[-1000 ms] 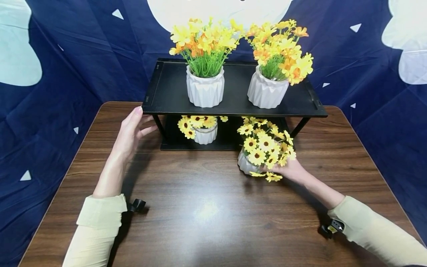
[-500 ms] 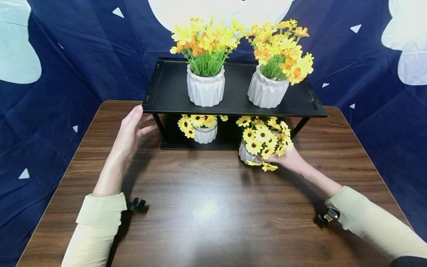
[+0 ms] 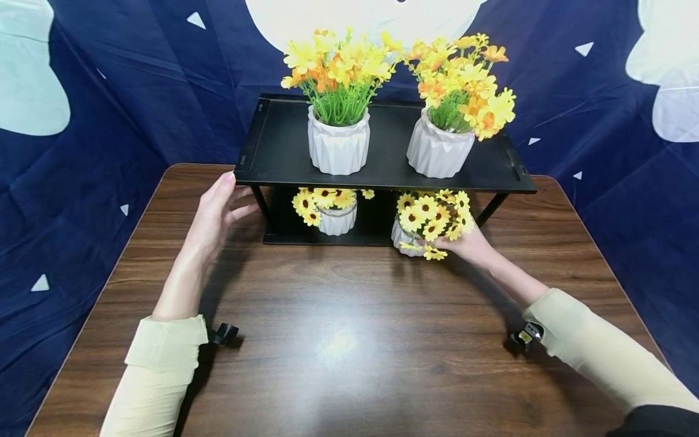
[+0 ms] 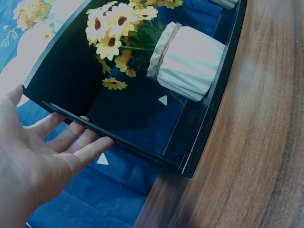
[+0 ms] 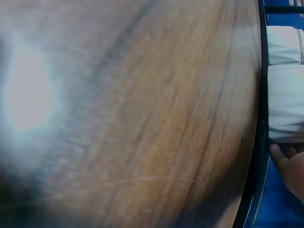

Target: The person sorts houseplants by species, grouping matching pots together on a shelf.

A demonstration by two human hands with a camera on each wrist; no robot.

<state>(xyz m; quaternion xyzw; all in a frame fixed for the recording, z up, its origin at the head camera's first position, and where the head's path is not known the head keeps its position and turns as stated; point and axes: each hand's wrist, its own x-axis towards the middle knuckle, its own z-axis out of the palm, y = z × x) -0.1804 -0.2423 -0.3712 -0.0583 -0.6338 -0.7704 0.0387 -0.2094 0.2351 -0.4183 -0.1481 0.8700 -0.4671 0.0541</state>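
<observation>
A black two-tier shelf stands on the wooden table. My left hand holds its left front corner, thumb on the upper board's edge; the left wrist view shows the fingers against the side bar. My right hand grips a white flowerpot with yellow daisy-like flowers at the right of the lower tier. The flowers partly hide that hand's fingers. In the right wrist view, this pot is above the lower board's edge. A similar pot sits on the lower tier's left half.
On the upper tier stand two white ribbed pots, the left one and the right one, both with yellow and orange flowers. Dark blue cloth hangs behind the table. The upper board overhangs the lower pots.
My right hand has moved the daisy pot away from me, from in front of the shelf onto or over the lower tier. The left hand has stayed at the corner.
</observation>
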